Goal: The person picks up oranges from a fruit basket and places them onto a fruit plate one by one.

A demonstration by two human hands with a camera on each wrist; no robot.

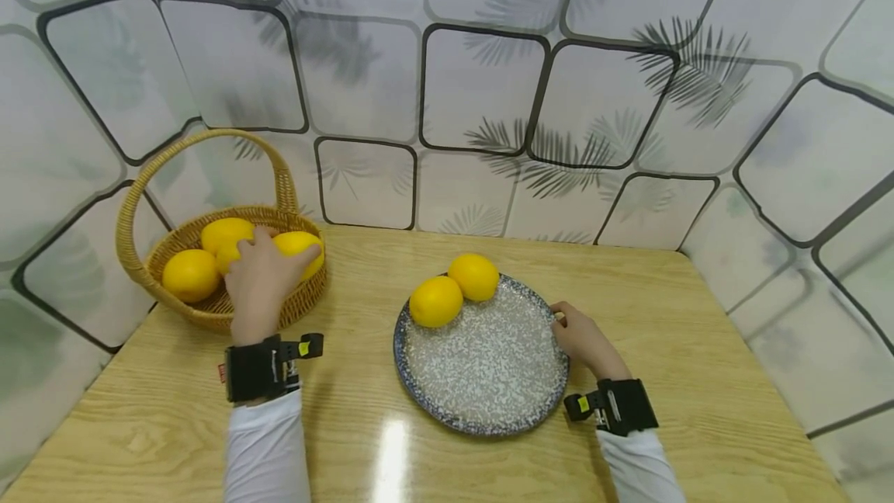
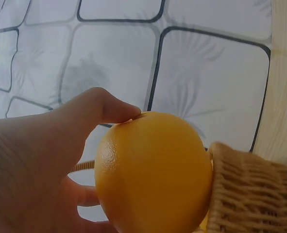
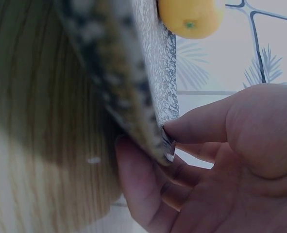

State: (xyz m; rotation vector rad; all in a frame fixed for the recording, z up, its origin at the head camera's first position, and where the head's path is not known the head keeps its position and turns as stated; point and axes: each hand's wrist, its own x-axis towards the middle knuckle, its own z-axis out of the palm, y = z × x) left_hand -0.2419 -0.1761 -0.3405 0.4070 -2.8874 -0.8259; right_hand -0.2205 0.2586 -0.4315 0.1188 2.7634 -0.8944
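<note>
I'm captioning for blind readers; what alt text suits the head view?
A left hand grips a yellow fruit at a wicker basket holding others, while the right hand holds the edge of a speckled plate bearing two yellow fruits on a wooden table.

We count two citrus fruits (image 1: 436,302) (image 1: 474,277) at one plate's (image 1: 489,363) far-left edge, at least three citrus fruits (image 1: 190,275) (image 1: 223,233) (image 1: 296,241) at one wicker basket (image 1: 307,300).

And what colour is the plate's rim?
The plate's rim is speckled dark blue and white, clearest in the head view.
</note>
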